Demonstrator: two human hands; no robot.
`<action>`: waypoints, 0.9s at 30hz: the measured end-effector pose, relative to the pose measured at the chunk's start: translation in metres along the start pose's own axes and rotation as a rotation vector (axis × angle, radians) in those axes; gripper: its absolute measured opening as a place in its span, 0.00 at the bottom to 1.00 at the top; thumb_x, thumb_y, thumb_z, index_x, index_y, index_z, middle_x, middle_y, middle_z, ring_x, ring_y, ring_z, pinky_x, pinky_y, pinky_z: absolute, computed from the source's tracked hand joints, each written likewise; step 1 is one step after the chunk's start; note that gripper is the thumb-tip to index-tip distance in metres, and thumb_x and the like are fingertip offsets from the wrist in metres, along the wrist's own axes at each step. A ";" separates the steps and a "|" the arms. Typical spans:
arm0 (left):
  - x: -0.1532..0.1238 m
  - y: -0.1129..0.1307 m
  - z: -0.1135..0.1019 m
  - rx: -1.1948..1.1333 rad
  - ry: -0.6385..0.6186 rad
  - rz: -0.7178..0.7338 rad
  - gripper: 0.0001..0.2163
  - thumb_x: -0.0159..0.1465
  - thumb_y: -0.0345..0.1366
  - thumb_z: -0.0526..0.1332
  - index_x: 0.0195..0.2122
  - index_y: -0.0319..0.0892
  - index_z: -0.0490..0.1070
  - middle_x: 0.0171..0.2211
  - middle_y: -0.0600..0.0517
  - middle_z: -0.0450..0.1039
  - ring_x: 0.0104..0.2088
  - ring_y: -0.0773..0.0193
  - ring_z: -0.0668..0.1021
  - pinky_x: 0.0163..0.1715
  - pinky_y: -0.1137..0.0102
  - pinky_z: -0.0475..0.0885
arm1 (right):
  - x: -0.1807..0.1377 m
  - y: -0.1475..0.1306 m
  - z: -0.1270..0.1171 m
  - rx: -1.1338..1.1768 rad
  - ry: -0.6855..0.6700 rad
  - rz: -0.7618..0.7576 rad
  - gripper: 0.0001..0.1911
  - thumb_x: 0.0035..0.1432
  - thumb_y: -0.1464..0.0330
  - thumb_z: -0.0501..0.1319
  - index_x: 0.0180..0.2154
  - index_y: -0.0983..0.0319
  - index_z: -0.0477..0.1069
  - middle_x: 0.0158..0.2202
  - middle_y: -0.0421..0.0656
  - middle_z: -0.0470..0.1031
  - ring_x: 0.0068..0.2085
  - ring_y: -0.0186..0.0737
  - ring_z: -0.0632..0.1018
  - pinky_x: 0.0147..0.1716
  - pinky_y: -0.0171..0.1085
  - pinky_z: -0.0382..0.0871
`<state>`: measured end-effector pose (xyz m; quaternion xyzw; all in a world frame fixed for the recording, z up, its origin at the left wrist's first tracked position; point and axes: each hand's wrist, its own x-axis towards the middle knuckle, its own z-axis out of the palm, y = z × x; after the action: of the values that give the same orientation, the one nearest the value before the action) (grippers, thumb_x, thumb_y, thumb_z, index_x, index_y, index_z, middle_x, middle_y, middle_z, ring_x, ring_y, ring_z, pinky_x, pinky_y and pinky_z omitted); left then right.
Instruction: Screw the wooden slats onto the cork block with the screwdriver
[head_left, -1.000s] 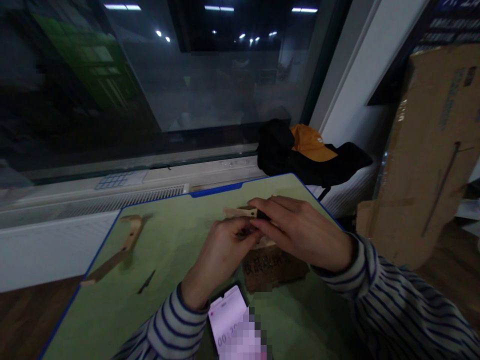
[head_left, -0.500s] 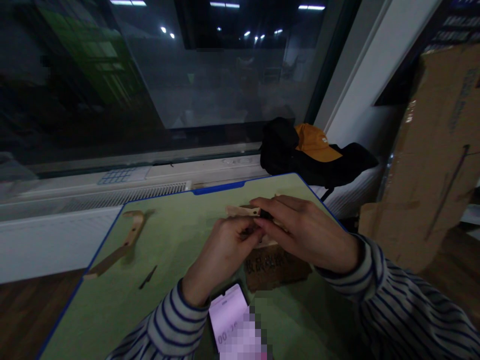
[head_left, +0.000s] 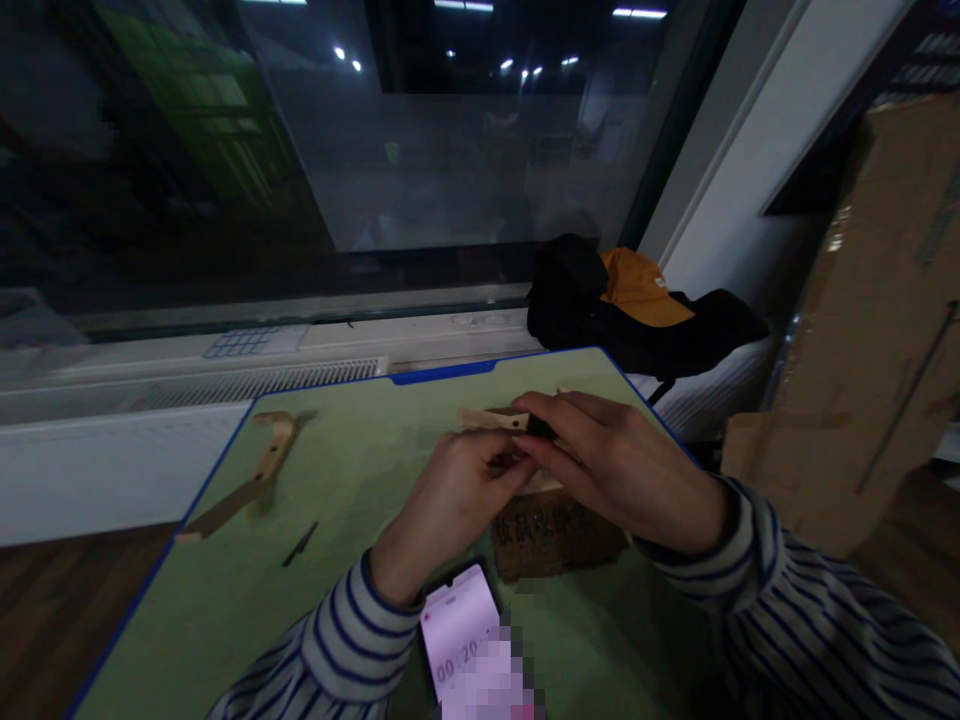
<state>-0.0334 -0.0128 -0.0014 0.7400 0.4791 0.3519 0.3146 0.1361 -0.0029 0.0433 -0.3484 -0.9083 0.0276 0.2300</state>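
The small wooden piece (head_left: 487, 418) lies on the counter (head_left: 360, 470) or just over it, long ways from nine o'clock to three o'clock. It is at ten o'clock from the right hand (head_left: 619, 470) and one o'clock from the left hand (head_left: 454, 490). The right hand is nearer its three o'clock end, where its grip pinches a black bit (head_left: 538, 428). The left hand's fingers bunch up under the wooden piece, but I cannot tell how tight that grip is or what it has (the fingers hide it).

At seven o'clock from the hands, a phone (head_left: 461, 625) says "00:20", then it blurs. At six o'clock, a brown card (head_left: 559, 545) has dark letters, too dim to read. At one o'clock, an orange cap (head_left: 641, 290) has a tiny pale label.
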 end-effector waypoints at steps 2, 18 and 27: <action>0.000 0.001 -0.001 -0.008 -0.018 0.011 0.07 0.61 0.32 0.59 0.31 0.40 0.76 0.29 0.54 0.79 0.28 0.67 0.76 0.28 0.74 0.66 | -0.001 0.001 0.001 -0.015 0.020 -0.005 0.16 0.63 0.68 0.55 0.52 0.67 0.64 0.42 0.50 0.75 0.42 0.45 0.76 0.43 0.44 0.71; -0.001 0.002 -0.002 0.024 -0.057 0.053 0.08 0.62 0.31 0.57 0.27 0.39 0.72 0.22 0.55 0.71 0.24 0.69 0.70 0.23 0.75 0.61 | -0.002 0.003 0.001 0.034 0.022 -0.030 0.17 0.63 0.71 0.54 0.54 0.65 0.62 0.42 0.48 0.74 0.42 0.43 0.75 0.43 0.43 0.71; 0.001 0.003 0.001 -0.005 -0.004 0.025 0.05 0.60 0.30 0.59 0.31 0.40 0.75 0.27 0.53 0.76 0.26 0.67 0.74 0.26 0.74 0.65 | -0.001 0.004 0.001 0.023 0.026 -0.018 0.16 0.64 0.71 0.53 0.53 0.65 0.62 0.42 0.49 0.75 0.41 0.43 0.76 0.41 0.43 0.72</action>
<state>-0.0313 -0.0131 0.0008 0.7459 0.4681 0.3555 0.3132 0.1387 -0.0005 0.0417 -0.3378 -0.9079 0.0316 0.2461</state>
